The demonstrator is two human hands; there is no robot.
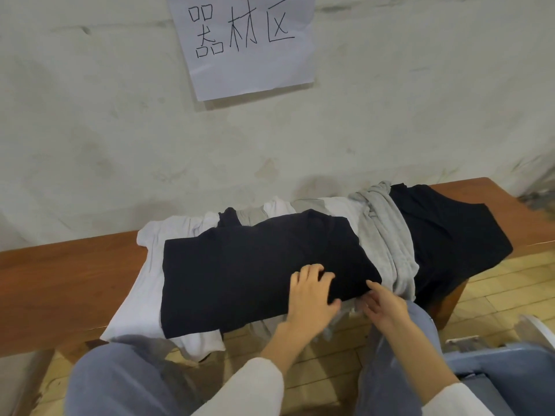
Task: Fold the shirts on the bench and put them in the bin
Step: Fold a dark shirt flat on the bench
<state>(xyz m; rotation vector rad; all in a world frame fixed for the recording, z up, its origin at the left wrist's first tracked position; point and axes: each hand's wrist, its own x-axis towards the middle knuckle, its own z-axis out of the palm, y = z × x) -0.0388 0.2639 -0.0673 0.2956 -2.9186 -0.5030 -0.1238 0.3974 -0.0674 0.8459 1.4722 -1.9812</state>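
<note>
Black shirt (255,265) lies spread over a pile of other shirts (387,235) on the bench (60,280). We judge folding barely begun; the bin (495,361) waits at lower right, its inside unseen. Left hand (312,292): grip curled on the shirt's near edge. Right hand (384,304): fingers straight, touching its corner.

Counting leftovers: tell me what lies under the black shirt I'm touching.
Under the black shirt, a white shirt shows at left and front, grey cloth at right. Anything else is covered.
</note>
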